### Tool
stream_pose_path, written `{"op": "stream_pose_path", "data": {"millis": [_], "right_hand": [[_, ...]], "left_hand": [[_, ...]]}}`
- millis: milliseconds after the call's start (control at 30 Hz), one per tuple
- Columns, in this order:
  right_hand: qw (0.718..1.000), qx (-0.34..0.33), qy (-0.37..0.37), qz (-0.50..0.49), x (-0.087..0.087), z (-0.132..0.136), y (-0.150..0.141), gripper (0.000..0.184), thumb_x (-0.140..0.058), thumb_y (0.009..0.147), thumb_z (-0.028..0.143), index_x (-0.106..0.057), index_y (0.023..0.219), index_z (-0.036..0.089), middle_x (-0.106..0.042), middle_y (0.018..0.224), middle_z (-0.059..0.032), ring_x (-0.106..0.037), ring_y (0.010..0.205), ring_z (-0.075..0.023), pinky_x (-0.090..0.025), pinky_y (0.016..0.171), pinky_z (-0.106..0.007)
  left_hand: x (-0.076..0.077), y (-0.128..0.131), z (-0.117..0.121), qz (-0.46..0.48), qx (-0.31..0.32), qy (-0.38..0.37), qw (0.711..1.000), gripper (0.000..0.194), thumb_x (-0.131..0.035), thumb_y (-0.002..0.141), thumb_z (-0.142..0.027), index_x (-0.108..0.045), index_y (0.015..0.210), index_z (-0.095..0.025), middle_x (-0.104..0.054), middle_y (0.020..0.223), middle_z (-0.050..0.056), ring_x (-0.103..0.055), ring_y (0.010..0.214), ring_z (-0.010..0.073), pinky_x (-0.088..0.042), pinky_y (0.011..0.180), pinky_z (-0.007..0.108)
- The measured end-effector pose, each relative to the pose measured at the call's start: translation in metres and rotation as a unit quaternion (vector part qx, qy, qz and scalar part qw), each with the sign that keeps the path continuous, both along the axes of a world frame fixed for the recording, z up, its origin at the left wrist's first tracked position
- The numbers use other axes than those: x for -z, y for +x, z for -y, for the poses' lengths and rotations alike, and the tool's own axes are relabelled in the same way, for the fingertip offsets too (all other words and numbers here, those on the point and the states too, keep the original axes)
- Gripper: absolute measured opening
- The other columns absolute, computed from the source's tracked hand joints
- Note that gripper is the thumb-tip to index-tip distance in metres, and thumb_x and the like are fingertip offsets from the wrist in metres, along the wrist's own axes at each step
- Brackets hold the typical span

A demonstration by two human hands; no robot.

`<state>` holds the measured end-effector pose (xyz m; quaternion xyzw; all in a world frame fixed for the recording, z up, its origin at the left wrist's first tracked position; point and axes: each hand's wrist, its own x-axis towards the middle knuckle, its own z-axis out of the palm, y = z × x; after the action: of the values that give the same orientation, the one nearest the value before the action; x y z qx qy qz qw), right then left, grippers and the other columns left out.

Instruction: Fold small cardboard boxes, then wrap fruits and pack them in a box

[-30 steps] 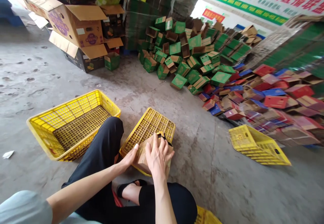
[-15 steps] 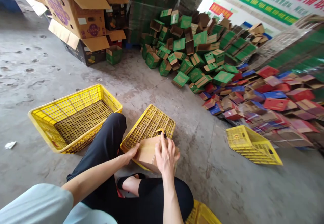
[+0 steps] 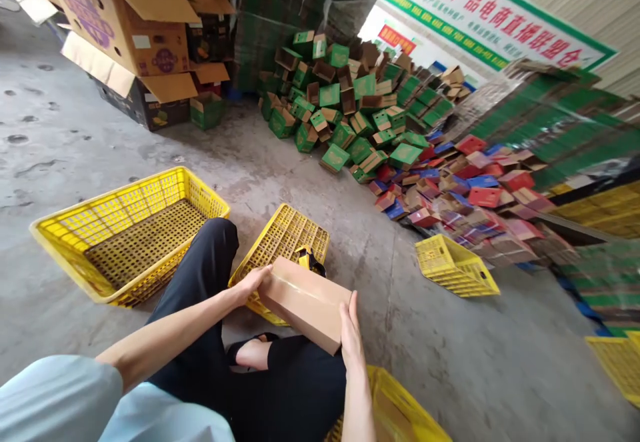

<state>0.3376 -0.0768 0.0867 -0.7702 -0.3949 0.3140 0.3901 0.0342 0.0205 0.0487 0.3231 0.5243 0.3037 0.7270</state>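
Note:
A plain brown cardboard box [image 3: 307, 299] is held between my two hands, tilted, with a strip of clear tape along its top face. My left hand [image 3: 254, 282] grips its left end. On the opposite end my right hand [image 3: 352, 329] presses with the fingers along the edge. Just behind the box, a yellow and black tape dispenser [image 3: 311, 260] lies on an upturned yellow crate [image 3: 285, 225], partly hidden by the box. My bent legs are below and beside the box.
An open yellow crate [image 3: 135, 229] stands on the floor to the left. Another yellow crate [image 3: 455, 265] lies at the right, one more [image 3: 400, 409] by my right knee. Green boxes [image 3: 335, 157] and red and blue boxes [image 3: 484, 197] are heaped ahead. Large cartons [image 3: 155, 42] stand back left.
My right hand has let go of the tape dispenser, which now lies on the upturned crate, and has moved to the box's right end. The box has turned and come nearer. The view has swung right.

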Motion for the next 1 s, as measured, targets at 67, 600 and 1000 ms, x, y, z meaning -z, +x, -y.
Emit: {"op": "stream_pose_path", "data": {"millis": [67, 600, 1000], "right_hand": [[1.0, 0.008, 0.003, -0.008, 0.017, -0.001, -0.012, 0.103, -0.045, 0.086, 0.082, -0.018, 0.167, 0.024, -0.027, 0.171, -0.0074, -0.038, 0.152, -0.0266, -0.037, 0.121, -0.038], [0.972, 0.033, 0.055, 0.226, 0.105, -0.019, -0.082, 0.098, -0.015, 0.098, 0.068, -0.043, 0.15, -0.01, -0.028, 0.165, -0.031, -0.023, 0.156, -0.0425, -0.023, 0.124, -0.058], [0.903, -0.066, -0.058, 0.422, 0.094, 0.02, -0.14, 0.088, -0.016, 0.105, 0.061, -0.04, 0.153, -0.009, -0.036, 0.16, -0.0346, -0.037, 0.15, -0.0457, -0.03, 0.12, -0.06]], "left_hand": [[-0.006, -0.018, -0.006, -0.039, 0.0, 0.034, 0.999, 0.067, -0.059, 0.089, -0.066, -0.071, 0.127, -0.012, -0.07, 0.136, 0.016, -0.059, 0.134, 0.0353, -0.047, 0.111, 0.039], [0.061, -0.028, 0.012, -0.387, 0.208, 0.379, 0.814, 0.087, -0.052, 0.095, -0.043, -0.018, 0.161, 0.003, -0.025, 0.166, 0.033, -0.025, 0.156, 0.0408, -0.03, 0.124, 0.055], [0.058, -0.021, 0.043, -0.502, 0.242, 0.521, 0.647, 0.086, -0.063, 0.091, -0.041, -0.027, 0.162, -0.008, -0.015, 0.17, 0.027, -0.012, 0.159, 0.0429, -0.025, 0.123, 0.062]]}}
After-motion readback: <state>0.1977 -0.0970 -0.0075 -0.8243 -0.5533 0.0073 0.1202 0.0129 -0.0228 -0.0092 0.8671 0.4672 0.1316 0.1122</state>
